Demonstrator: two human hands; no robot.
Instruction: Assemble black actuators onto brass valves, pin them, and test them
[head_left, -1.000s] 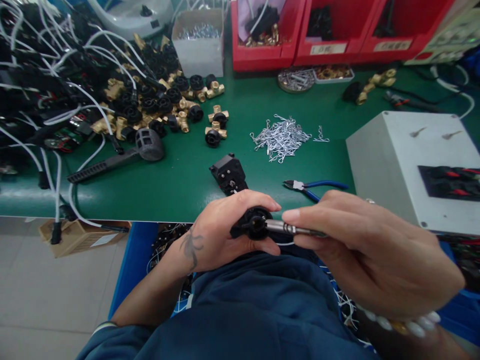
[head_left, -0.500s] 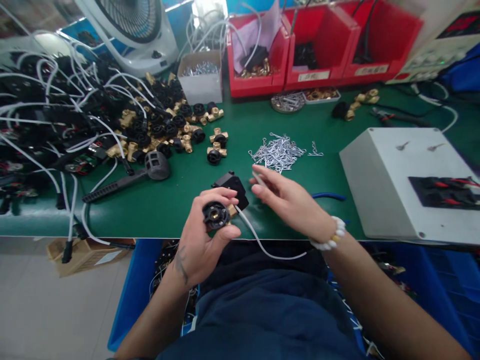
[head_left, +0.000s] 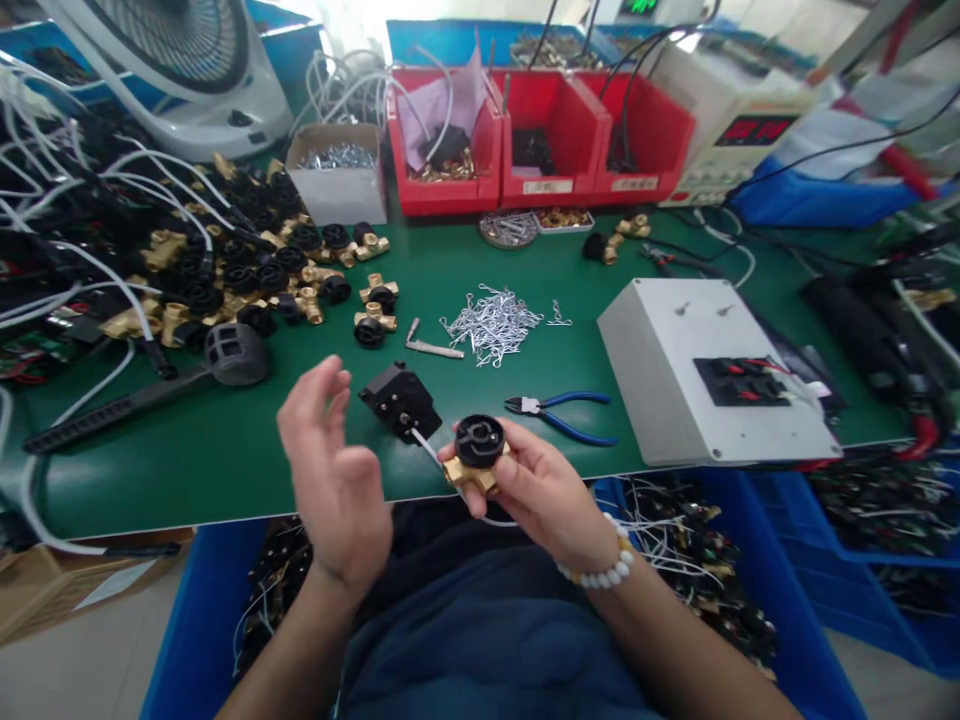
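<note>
My right hand (head_left: 536, 490) grips a brass valve fitting (head_left: 469, 474) by its side, its round black cap (head_left: 480, 441) facing up. To the left, my left hand (head_left: 330, 465) is raised over the bench edge, fingers apart and nothing in it. Between the hands a black box-shaped housing (head_left: 401, 398) lies on the green bench, with a white cable (head_left: 426, 444) running from it behind the fitting. Beyond it lies a small L-shaped metal tool (head_left: 436, 349), beside a pile of metal clips (head_left: 493, 325). Blue-handled cutting pliers (head_left: 566, 412) lie right of the fitting.
A heap of brass fittings (head_left: 307, 300) with black caps and white cables fills the left, with a black mallet (head_left: 236, 355) in front. Red bins (head_left: 544, 187) and a white box (head_left: 337, 195) stand behind. A grey box (head_left: 664, 370) stands on the right, blue crates (head_left: 202, 590) below.
The fitting has passed from my left hand to my right. My left hand has opened and moved left. The grey stick-like tool that my right hand held now lies on the bench.
</note>
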